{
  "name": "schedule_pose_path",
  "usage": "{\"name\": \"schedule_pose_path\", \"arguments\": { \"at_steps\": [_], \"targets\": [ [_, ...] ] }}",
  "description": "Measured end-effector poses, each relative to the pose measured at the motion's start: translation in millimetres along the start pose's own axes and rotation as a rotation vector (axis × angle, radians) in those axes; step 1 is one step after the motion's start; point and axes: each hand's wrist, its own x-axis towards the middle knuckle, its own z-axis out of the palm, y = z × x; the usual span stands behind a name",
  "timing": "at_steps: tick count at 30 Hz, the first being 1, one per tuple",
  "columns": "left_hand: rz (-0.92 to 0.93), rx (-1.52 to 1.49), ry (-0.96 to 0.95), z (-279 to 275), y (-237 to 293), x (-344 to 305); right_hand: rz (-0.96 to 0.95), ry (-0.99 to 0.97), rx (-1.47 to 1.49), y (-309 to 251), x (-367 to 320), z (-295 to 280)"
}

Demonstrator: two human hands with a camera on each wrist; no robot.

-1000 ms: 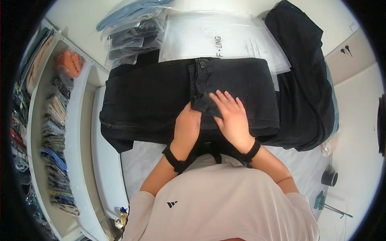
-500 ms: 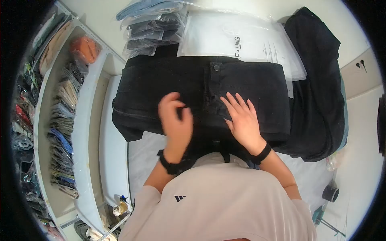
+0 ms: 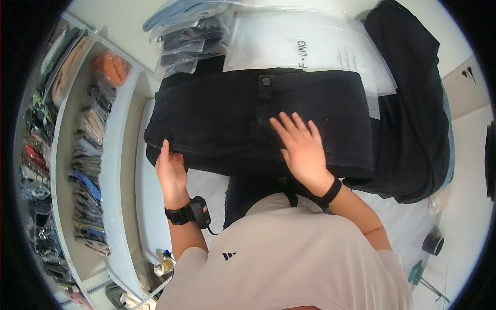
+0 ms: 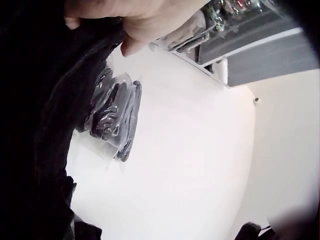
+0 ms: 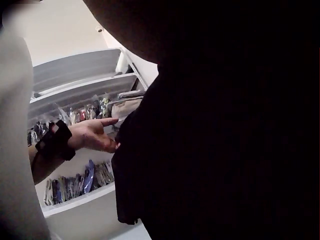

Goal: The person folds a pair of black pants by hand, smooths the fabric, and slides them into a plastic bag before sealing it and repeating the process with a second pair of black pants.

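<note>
Folded black trousers (image 3: 217,113) lie across the table, their waist button showing near the far edge. My left hand (image 3: 172,173) is at their near left corner, palm turned up, gripping the edge with the thumb at the top of the hem and the fingers partly hidden by cloth. In the left wrist view the fingers (image 4: 100,9) overlap the dark fabric. My right hand (image 3: 304,150) rests flat on the right half of the trousers, its fingers spread and pointing away from me.
Clear printed plastic bags (image 3: 274,41) lie beyond the trousers, beside a stack of bagged garments (image 3: 194,41). More dark cloth (image 3: 408,113) is heaped at the right. Shelves (image 3: 113,155) of packed clothes stand at the left.
My left hand has left the waistband in the middle and moved left to the trousers' corner, taking hold there. The waistband now lies flatter. My right hand stays on the cloth.
</note>
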Motion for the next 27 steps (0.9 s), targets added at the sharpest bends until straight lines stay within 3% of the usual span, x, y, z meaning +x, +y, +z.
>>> {"name": "schedule_pose_path", "arguments": {
  "at_steps": [5,7,8,10,11,13,14,15,16,17,18,20,21,23,24,26,27],
  "targets": [
    [-0.081,-0.071,-0.050,17,1,12,-0.060,0.003,0.054,5,-2,7],
    [0.175,-0.020,-0.022,44,13,-3,-0.059,0.012,0.067,5,-2,6],
    [0.175,-0.018,-0.031,63,21,-15,-0.059,0.013,0.067,4,-2,5],
    [0.451,0.045,-0.122,108,33,-51,-0.052,0.013,0.065,4,-3,5],
    [0.447,0.046,-0.128,124,35,-68,-0.046,0.016,0.075,4,-3,6],
    [0.643,0.684,-0.208,152,32,-98,-0.034,0.023,0.079,5,-4,6],
    [0.553,0.908,-0.258,164,23,-106,-0.039,0.018,0.057,5,-5,7],
    [0.730,0.935,-0.530,176,7,-111,-0.044,0.014,0.034,6,-5,8],
    [1.298,0.961,-0.837,187,-16,-103,-0.039,0.020,0.029,10,-11,20],
    [1.070,1.169,-1.165,201,-23,-115,0.032,-0.009,0.270,16,-21,42],
    [0.795,1.358,-1.475,211,-26,-125,-0.005,0.029,0.079,18,-26,50],
    [0.912,1.388,-1.583,194,-45,-118,-0.055,0.124,-0.314,22,-35,66],
    [1.024,1.420,-1.686,186,-49,-114,-0.036,0.091,-0.014,21,-36,51],
    [0.976,1.454,-1.622,180,-36,-110,0.003,0.022,0.590,18,-35,20],
    [0.919,1.488,-1.549,175,-28,-108,0.005,0.023,0.589,16,-35,10],
    [0.923,1.519,-1.507,164,-17,-101,0.100,-0.424,0.312,11,-30,-12],
    [0.891,1.488,-1.484,159,-12,-97,0.068,-0.535,0.287,12,-32,-36]
  ]
}}
